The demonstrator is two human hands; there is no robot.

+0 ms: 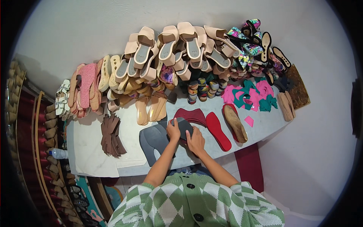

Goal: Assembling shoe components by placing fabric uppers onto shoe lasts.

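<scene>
Our left hand [174, 130] and right hand [196, 140] grip a dark piece [183, 125], likely for steadiness, a red insole [218, 132] at its three o'clock.

Dark grey shoe piece [183, 127], held from both sides
Smooth and rounded at its far end, it slants near the middle of the view, its sides partly hidden.

Left-hand fingers [176, 123] and right-hand fingers [195, 132] hold a dark grey piece [184, 127] near a red insole [218, 132].
</scene>
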